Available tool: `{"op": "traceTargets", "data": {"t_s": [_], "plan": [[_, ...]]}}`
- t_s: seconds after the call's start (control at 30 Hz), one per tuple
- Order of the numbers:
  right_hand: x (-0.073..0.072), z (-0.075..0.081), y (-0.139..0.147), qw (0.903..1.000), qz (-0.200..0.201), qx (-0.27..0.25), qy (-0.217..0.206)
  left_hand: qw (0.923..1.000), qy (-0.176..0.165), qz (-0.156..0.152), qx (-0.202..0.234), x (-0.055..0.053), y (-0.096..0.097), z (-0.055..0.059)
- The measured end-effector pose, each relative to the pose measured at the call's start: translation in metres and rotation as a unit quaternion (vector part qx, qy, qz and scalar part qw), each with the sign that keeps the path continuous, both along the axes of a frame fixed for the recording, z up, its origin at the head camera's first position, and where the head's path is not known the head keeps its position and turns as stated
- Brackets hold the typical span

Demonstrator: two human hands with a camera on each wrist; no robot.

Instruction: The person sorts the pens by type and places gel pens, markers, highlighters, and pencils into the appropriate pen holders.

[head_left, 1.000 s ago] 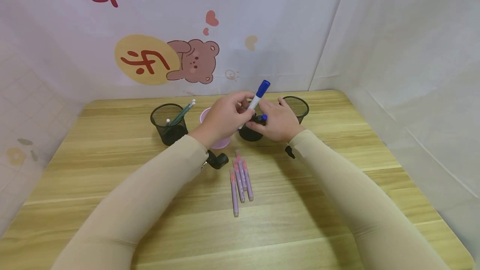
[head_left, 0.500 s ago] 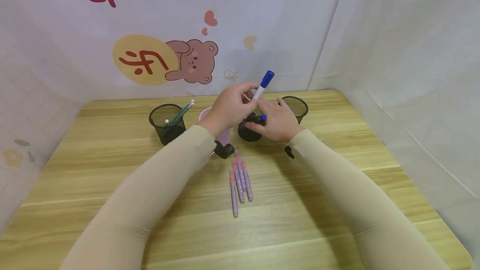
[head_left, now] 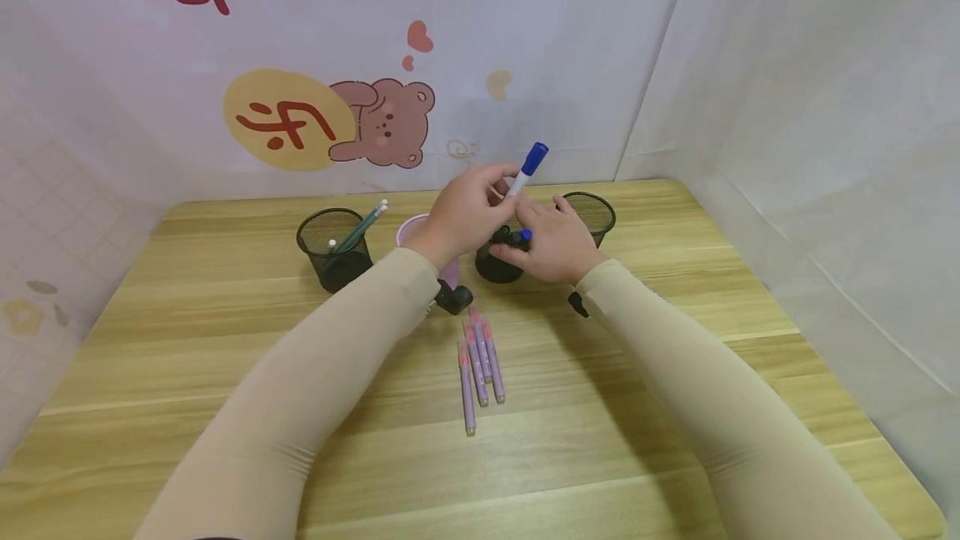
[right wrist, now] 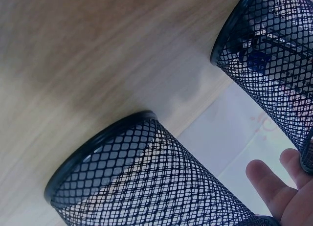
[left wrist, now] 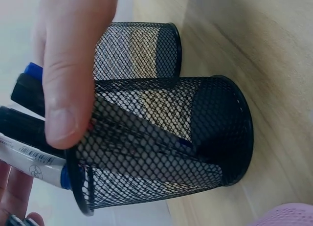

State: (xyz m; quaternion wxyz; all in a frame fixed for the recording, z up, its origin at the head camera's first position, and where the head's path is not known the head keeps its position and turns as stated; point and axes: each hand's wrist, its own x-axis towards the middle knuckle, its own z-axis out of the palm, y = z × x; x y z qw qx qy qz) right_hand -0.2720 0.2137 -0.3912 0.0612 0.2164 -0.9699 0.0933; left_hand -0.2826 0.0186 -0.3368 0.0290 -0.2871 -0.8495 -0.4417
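Observation:
My left hand (head_left: 468, 215) pinches a white whiteboard marker (head_left: 533, 161) whose blue end points up and to the right. Below it stands the middle black mesh pen cup (head_left: 498, 267), holding several markers with dark caps (left wrist: 29, 94). In the left wrist view, the held marker's lower blue end is at the cup's rim. My right hand (head_left: 558, 240) lies over the cup from the right and grips it near the rim, its thumb across the front in the left wrist view. Part of its grip is hidden.
Purple pens (head_left: 480, 357) lie in front of the cups. A pink cup (head_left: 411, 227) stands left of the middle one, partly hidden by my arm. Farther left, a black mesh cup (head_left: 345, 269) holds pencils (head_left: 363, 226). Another mesh cup (head_left: 592, 211) stands at the right.
My left hand has moved right and slightly up with the marker, over the middle cup, then stays nearly still. The right hand keeps its place.

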Motion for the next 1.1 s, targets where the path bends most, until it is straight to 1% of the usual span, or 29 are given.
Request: {"op": "traceTargets", "data": {"t_s": [0.23,0.47,0.6,0.83,1.1], "plan": [[-0.002,-0.002,-0.001,1.0000,0.000,-0.007,0.002,0.9999,-0.007,0.006,-0.008,0.000,0.000,-0.007],[-0.001,0.000,-0.001,0.9999,0.008,-0.002,0.009,0.9999,-0.001,0.014,-0.010,-0.002,-0.003,-0.016],[0.000,0.001,-0.001,0.9998,0.011,-0.001,0.014,0.9999,0.002,0.011,-0.007,-0.002,-0.004,-0.019],[0.000,0.002,-0.001,0.9999,0.009,0.007,0.002,0.9999,-0.010,0.010,0.002,-0.001,-0.005,-0.021],[-0.002,0.000,-0.001,1.0000,0.005,-0.001,0.003,0.9998,-0.003,0.009,0.019,0.000,-0.008,-0.020]]}}
